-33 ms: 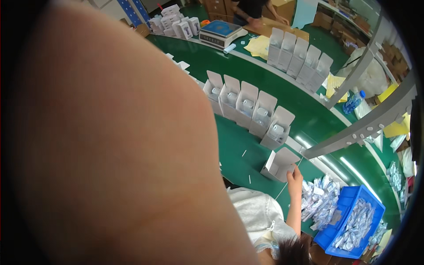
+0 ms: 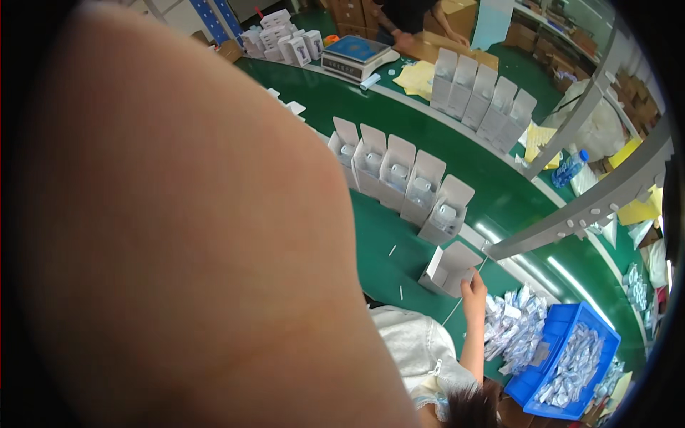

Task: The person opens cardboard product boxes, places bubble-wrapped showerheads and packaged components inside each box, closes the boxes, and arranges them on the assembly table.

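A large, blurred expanse of bare skin, which looks like my left hand or arm [image 2: 214,242], fills the left half of the view close up; its fingers do not show. At the lower right my right hand [image 2: 473,285] grips the near right edge of an open white carton [image 2: 459,255], thumb and fingers closed on it. The carton's flap stands up, and it looks hollow inside. Beyond it runs a row of several upright open cartons [image 2: 399,151], each with a white-topped, clear-wrapped item inside. Two thin white strips [image 2: 401,292] lie on the green tabletop [image 2: 382,274].
Beside my right arm lie a pile of clear-bagged parts [image 2: 517,321] and a blue bin [image 2: 524,389] full of more. A grey metal post [image 2: 564,222] slants across the right. Farther back are more open cartons [image 2: 479,96], a scale [image 2: 357,63] and a co-worker's hands [image 2: 402,39].
The whole view has shifted slightly. The co-worker's hands at the back have moved a little. My right hand keeps its hold on the carton.
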Demonstrator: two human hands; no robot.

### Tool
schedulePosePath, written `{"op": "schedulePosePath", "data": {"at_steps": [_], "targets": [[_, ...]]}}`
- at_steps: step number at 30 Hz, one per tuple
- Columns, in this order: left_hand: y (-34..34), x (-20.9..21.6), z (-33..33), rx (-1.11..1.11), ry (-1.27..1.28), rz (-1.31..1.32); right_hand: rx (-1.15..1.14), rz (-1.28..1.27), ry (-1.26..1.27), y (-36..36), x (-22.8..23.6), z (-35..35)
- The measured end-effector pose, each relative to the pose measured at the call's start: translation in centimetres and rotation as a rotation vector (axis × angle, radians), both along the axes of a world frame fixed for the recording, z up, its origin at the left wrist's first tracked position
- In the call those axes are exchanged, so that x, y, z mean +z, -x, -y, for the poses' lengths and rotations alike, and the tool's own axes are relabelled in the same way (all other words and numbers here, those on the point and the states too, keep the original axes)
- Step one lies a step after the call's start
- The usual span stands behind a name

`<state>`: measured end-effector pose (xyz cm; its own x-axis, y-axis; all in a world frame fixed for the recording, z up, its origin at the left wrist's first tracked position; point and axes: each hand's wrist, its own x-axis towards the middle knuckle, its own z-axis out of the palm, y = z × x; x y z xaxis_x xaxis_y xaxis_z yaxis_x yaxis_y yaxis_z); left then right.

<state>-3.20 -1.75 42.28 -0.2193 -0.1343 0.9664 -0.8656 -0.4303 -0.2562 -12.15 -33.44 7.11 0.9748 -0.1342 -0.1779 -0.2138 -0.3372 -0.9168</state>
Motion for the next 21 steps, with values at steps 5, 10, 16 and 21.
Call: {"op": "schedulePosePath", "data": {"at_steps": [5, 10, 16, 21], "targets": [[0.8, 0.3, -0.1, 0.027, 0.043, 0.068, 0.021, -0.079, 0.153, 0.1, 0.6, -0.1], [1.1, 0.4, -0.1, 0.034, 0.066, 0.092, 0.011, 0.009, 0.114, 0.4, 0.0, 0.1], [1.8, 1.5, -0.8, 0.049, 0.044, 0.092, -0.019, 0.146, -0.002, -0.3, -2.0, 0.4], [2.6, 1.3, -1.6, 0.085, 0.035, 0.077, -0.030, 0.052, -0.020, -0.1, -2.6, 1.1]]}}
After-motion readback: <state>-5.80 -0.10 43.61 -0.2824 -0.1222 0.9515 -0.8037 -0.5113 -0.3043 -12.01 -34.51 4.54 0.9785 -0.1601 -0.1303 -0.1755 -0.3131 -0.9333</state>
